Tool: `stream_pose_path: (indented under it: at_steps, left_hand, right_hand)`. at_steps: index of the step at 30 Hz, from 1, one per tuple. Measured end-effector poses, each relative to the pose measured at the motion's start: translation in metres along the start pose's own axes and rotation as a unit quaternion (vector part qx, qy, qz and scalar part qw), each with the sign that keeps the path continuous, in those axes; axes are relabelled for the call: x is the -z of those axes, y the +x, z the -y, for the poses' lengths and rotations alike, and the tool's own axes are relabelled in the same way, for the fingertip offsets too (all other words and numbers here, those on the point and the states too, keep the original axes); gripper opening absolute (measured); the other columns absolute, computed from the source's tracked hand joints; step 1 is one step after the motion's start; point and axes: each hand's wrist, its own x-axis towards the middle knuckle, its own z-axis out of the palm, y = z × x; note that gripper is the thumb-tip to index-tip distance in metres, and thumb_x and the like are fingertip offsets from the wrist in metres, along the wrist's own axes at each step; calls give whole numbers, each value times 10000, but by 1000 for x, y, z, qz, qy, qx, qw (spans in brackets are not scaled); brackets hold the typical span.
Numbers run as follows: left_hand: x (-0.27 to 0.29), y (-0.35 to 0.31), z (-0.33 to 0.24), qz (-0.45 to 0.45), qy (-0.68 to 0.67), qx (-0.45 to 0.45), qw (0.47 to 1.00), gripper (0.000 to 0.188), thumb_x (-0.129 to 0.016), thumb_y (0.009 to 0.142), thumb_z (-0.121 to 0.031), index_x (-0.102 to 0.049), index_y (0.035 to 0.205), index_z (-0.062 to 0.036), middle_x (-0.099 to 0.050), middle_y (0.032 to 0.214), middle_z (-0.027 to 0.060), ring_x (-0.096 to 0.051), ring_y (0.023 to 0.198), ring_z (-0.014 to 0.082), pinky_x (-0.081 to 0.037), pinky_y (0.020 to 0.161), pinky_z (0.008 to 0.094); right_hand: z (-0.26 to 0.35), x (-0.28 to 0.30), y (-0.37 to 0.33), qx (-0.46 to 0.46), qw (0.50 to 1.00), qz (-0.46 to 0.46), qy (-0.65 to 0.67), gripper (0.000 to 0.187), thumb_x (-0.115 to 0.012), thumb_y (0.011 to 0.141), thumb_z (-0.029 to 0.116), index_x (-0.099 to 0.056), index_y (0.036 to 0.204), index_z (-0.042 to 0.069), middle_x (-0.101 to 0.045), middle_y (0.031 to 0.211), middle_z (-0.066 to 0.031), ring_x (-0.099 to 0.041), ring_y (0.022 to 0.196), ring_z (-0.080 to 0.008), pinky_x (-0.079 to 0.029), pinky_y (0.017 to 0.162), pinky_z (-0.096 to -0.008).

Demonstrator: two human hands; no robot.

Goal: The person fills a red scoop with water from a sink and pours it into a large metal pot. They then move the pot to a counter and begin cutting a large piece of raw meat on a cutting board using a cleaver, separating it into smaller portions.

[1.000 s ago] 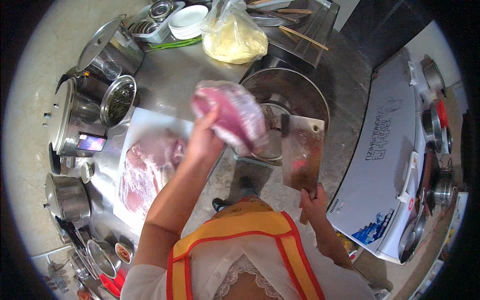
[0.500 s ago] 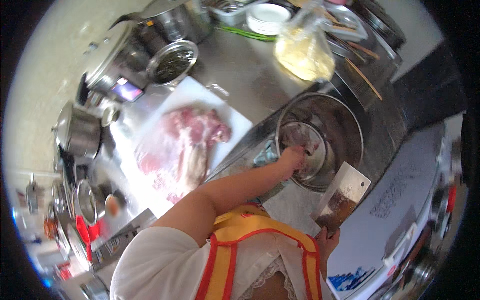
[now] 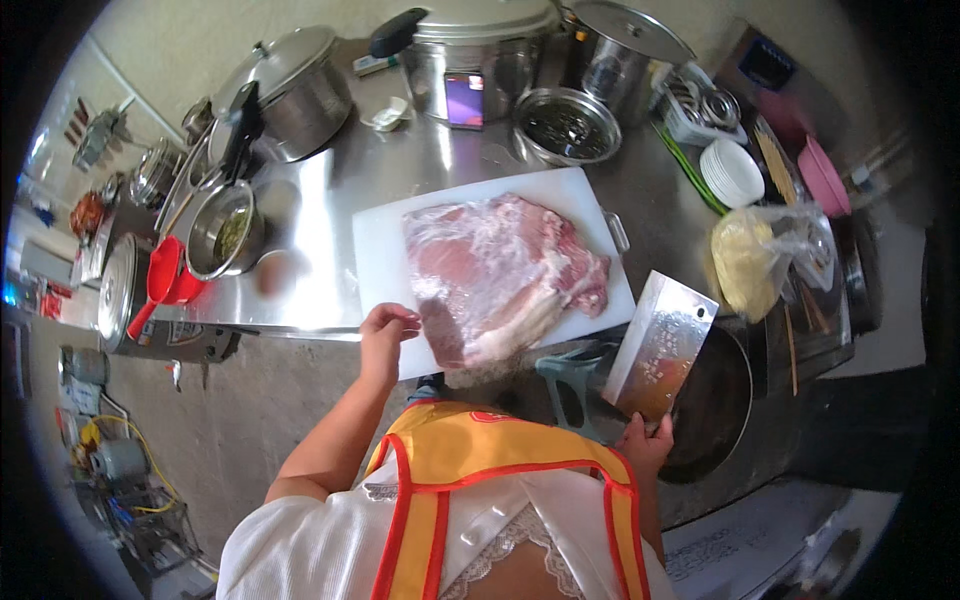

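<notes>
A large slab of raw meat (image 3: pixel 490 280) lies on a white cutting board (image 3: pixel 378 240) on the steel counter. My left hand (image 3: pixel 385 340) is over the board's near left edge, beside the meat. Its fingers are loosely bent and somewhat apart, with nothing seen in them; whether the fingertips touch the meat is unclear. My right hand (image 3: pixel 647 443) grips a broad cleaver (image 3: pixel 663 345), its blade raised at the board's near right corner. Wet smears mark the lower part of the blade.
Behind the board stand a pressure cooker (image 3: pixel 480 60), a phone (image 3: pixel 464 100) and a steel bowl (image 3: pixel 567 125) with dark contents. A large dark pot (image 3: pixel 715 400) sits below the cleaver, near a pale green plastic handle (image 3: pixel 570 385). Left are a bowl (image 3: pixel 225 230) and a red scoop (image 3: pixel 165 275).
My left hand has left the metal pot at the right and come to the meat's near left side. The view has turned left; my right hand still holds the cleaver.
</notes>
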Motion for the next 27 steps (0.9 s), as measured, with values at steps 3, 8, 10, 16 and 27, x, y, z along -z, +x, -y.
stream_pose_path:
  at_steps: [3, 8, 10, 16, 27]
  left_hand:
    - [34, 15, 0, -33, -10, 27, 999, 157, -386, 715, 52, -488, 796, -34, -572, 784, 80, -553, 702, 163, -453, 643, 266]
    - [72, 54, -4, 23, -22, 21, 999, 160, -394, 720, 48, -507, 804, -26, -571, 808, 66, -538, 740, 148, -423, 683, 267]
    - [85, 69, -1, 35, -48, 28, 998, 156, -397, 719, 49, -511, 798, -25, -573, 818, 64, -535, 739, 145, -421, 686, 264]
    - [118, 116, 2, 127, -38, 17, 991, 150, -402, 738, 42, -510, 816, -28, -583, 840, 66, -548, 772, 136, -427, 698, 245]
    - [89, 158, -9, 189, 174, -138, 957, 163, -491, 699, -19, -551, 851, -12, -585, 780, 122, -571, 753, 212, -440, 692, 277]
  right_hand:
    - [15, -44, -4, 16, 998, 51, 29, 157, -500, 798, 43, -444, 940, 9, -455, 564, -31, -443, 430, -100, -364, 390, -245]
    - [43, -107, -19, -20, 996, 54, 64, 167, -496, 787, 14, -403, 924, 36, -437, 587, -31, -413, 414, -115, -359, 383, -264]
    - [48, -117, -23, -53, 986, 110, 109, 128, -502, 804, 46, -401, 883, 44, -428, 603, -28, -409, 434, -117, -375, 412, -275]
    - [34, -141, -35, -249, 860, 143, 422, 185, -520, 841, 205, -371, 778, 115, -387, 603, 8, -389, 505, -97, -396, 517, -253]
    - [28, -174, -84, -169, 904, 50, 390, 208, -544, 822, 187, -360, 757, 114, -391, 609, 11, -405, 532, -87, -398, 507, -254]
